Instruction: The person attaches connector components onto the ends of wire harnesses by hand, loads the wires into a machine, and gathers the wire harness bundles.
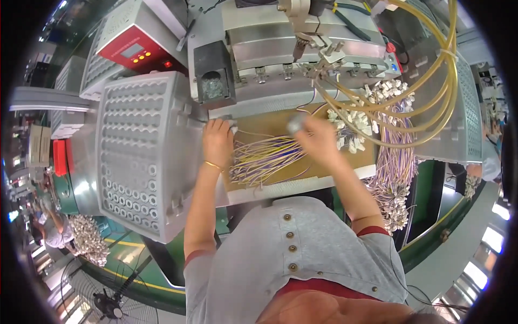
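Note:
My left hand (217, 139) is closed at the left end of a brown work board (270, 120), a small grey-white piece (233, 126) at its fingertips. From there a thin cable runs right across the board. Over the board's middle, my right hand (318, 139) pinches a rounded grey-white piece (295, 124), which motion blurs. Below and between the hands lies a bundle of purple, yellow and white wires (270, 158). White connectors (352, 128) are heaped at its right end, beside my right hand.
Left stands a grey tray (168, 135) with ring-shaped parts in its lower rows. Behind are a red-fronted control box (137, 51), a black bin (213, 75) of clear bits and a metal machine (264, 43). Yellowish tubes (448, 70) loop overhead; more wires (396, 148) hang at right.

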Demonstrator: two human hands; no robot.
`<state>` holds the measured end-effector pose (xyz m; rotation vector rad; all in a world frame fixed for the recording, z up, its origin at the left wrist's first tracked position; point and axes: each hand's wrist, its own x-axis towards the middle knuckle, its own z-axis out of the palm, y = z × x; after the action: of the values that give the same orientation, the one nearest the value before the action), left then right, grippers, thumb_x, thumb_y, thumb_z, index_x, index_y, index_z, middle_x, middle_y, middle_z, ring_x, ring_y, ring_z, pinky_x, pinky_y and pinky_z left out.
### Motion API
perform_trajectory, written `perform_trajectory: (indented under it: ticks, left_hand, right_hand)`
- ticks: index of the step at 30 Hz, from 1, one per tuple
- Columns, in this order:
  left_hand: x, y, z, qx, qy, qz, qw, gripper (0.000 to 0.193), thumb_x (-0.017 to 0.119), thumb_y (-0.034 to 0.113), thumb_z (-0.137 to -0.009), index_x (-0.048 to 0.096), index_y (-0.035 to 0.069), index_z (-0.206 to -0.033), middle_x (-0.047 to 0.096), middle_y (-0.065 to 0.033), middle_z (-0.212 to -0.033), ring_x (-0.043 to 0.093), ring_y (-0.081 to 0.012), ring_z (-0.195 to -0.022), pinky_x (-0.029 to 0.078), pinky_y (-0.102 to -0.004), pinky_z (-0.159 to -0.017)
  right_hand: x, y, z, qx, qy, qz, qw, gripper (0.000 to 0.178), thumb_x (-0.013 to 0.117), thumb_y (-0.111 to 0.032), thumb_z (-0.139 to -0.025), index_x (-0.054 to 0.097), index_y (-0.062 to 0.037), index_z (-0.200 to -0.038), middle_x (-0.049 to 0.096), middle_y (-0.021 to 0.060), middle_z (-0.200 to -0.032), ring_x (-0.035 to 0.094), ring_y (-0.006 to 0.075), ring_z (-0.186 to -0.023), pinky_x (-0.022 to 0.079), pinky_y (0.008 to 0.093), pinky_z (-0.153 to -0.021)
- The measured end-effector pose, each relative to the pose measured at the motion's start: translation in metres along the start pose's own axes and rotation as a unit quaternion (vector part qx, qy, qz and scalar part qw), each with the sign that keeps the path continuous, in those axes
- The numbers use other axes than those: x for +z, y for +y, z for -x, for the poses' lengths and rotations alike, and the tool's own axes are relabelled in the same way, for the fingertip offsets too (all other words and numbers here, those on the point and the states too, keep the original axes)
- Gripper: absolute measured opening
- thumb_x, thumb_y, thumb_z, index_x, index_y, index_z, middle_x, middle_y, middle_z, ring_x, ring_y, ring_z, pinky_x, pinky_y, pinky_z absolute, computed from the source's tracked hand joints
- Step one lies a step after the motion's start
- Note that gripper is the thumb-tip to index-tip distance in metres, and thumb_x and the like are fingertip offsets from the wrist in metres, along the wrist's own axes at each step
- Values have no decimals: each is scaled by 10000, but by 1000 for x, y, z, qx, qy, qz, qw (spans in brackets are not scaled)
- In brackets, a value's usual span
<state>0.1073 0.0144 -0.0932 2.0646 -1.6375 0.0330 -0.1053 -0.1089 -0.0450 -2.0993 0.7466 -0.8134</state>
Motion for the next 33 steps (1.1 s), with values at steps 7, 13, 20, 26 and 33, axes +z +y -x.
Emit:
perform_trajectory:
  ticks: [7, 13, 20, 26, 33]
  left_hand:
    - [-33, 4, 21, -220, 12, 205, 954, 232, 585, 83, -750, 590, 43, -979, 582, -107, -772, 547, -137, -625, 424, -237, -566]
    - [-43, 16, 54, -296, -10, 393, 871, 273, 629, 124, -726, 595, 9, -972, 611, -41, -745, 536, -78, -610, 425, -219, -523]
    - [-82, 29, 56, -372, -17, 657, 655, 238, 582, 24, -762, 564, -19, -996, 605, -57, -896, 557, -89, -750, 442, -228, -640]
    - [-168, -27, 49, -235, 91, -197, 948, 211, 573, 94, -718, 595, 22, -916, 598, -124, -899, 555, -276, -842, 424, -334, -757]
    - [-179, -73, 82, -303, 162, -127, 930, 278, 593, 127, -741, 576, 14, -995, 607, -121, -932, 581, -222, -809, 455, -317, -692]
  right_hand:
    - [85, 14, -6, -131, -174, -45, 975, 227, 544, -38, -693, 490, 2, -910, 541, 165, -757, 535, 333, -673, 434, 399, -604]
    - [70, -10, -12, -24, -210, -103, 972, 175, 554, -35, -665, 490, 5, -824, 503, 158, -696, 516, 330, -637, 420, 382, -571]
    - [53, -45, -1, -272, -141, -61, 950, 140, 591, -31, -662, 502, 12, -760, 498, 108, -643, 518, 276, -590, 429, 342, -527]
    - [14, -41, -3, -56, -175, -147, 972, 147, 562, -55, -755, 567, -3, -892, 583, 70, -688, 557, 127, -608, 426, 232, -539]
    - [14, -42, -3, 60, -205, -199, 957, 104, 530, -50, -782, 566, 1, -865, 576, 18, -678, 514, 49, -600, 414, 190, -531]
